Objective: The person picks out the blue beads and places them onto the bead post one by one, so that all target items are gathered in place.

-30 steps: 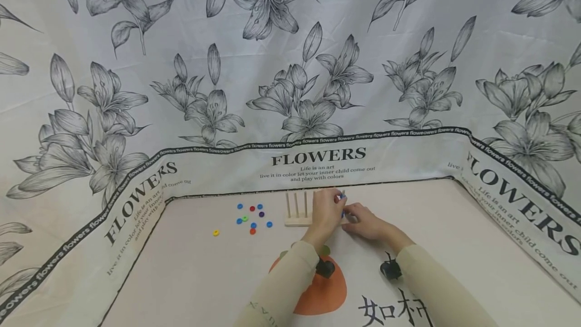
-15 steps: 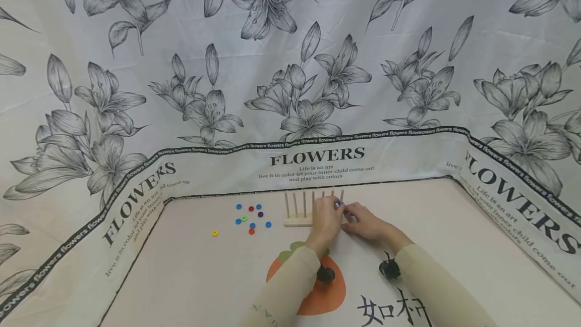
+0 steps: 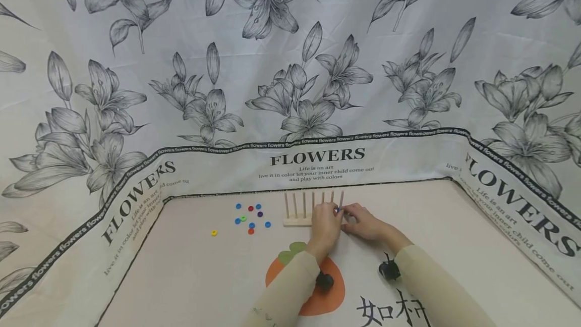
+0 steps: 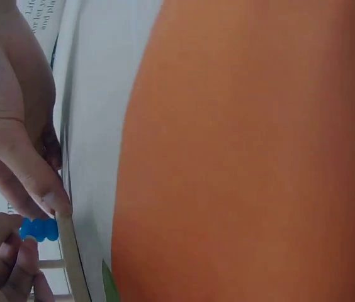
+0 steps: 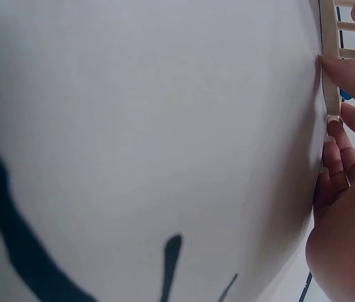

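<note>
A wooden rack [image 3: 294,224] with a row of upright pegs stands near the back of the table. My left hand [image 3: 325,226] is at the rightmost peg, its thumb and finger pinching a blue bead at the top of a short stack of blue beads [image 4: 43,229] on that peg. My right hand [image 3: 365,223] grips the right end of the rack's base [image 5: 332,69], thumb in front. In the head view the left hand hides part of the base and the lower pegs.
Loose beads lie left of the rack: several blue ones [image 3: 268,224], plus red, green, purple, orange and a yellow bead [image 3: 214,233] farther out. The tablecloth bears an orange persimmon print [image 3: 317,299] and black characters. A flower-printed curtain [image 3: 313,165] stands behind.
My left hand has slid down the rightmost peg with the blue bead, and the peg's top now shows above the fingers. The right hand stays at the base.
</note>
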`<state>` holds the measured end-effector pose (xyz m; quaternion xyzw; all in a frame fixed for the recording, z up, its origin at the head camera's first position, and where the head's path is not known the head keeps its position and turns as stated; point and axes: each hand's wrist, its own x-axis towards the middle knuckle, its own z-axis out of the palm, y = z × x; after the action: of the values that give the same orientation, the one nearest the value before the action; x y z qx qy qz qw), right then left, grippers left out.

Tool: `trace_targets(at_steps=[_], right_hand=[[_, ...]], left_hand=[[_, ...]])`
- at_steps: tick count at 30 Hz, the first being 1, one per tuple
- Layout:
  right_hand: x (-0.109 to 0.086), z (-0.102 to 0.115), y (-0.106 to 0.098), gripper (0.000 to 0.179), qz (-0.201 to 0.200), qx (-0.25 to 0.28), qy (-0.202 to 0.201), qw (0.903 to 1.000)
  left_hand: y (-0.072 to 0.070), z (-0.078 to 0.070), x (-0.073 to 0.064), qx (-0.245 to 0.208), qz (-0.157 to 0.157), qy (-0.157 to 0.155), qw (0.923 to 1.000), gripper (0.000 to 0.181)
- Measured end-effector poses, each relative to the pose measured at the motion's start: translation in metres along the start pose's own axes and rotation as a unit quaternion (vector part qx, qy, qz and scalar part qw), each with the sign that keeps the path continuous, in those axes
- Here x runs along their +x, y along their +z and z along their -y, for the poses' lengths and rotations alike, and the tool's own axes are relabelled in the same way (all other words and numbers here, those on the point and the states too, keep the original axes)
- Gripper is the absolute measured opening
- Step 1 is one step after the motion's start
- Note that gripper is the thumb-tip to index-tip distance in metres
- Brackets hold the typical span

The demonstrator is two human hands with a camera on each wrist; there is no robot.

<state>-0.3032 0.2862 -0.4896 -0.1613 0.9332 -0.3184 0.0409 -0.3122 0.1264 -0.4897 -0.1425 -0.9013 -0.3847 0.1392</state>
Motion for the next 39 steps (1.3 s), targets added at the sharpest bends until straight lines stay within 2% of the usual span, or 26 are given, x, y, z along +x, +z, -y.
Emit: trace_targets(at_steps=[7,11,15,21,26,32,39], right_hand=[[-0.001,0.001,-0.002,0.059,-0.001,-0.001,0.004,1.0],[-0.001,-0.002,-0.005,0.058,-0.004,-0.009,0.001,1.0],[0.002,-0.009,-0.001,0.057,-0.004,0.006,0.02,0.9998],[0.001,-0.01,0.002,0.059,-0.001,0.017,0.021,0.9996],[-0.002,-0.001,-0.002,0.06,0.002,0.011,0.011,0.9999],[0.0,0.0,-0.002,0.062,0.01,-0.005,0.008,0.9999],[0.002,0.001,0.0,0.061,0.016,-0.005,0.015,0.9997]], left_hand=[[-0.025,0.004,-0.009,0.015,0.038,0.004,0.9992,0.023],[-0.044,0.007,-0.01,0.046,0.058,0.02,0.9971,0.022],[-0.062,0.016,-0.014,0.057,0.066,0.042,0.9953,0.023],[-0.096,0.036,-0.022,0.022,0.07,0.065,0.9952,0.024],[-0.125,0.058,-0.029,0.0,0.055,0.072,0.9959,0.024],[-0.158,0.094,-0.037,0.003,0.019,0.051,0.9985,0.022],[-0.188,0.13,-0.042,-0.006,-0.033,-0.027,0.9991,0.031]])
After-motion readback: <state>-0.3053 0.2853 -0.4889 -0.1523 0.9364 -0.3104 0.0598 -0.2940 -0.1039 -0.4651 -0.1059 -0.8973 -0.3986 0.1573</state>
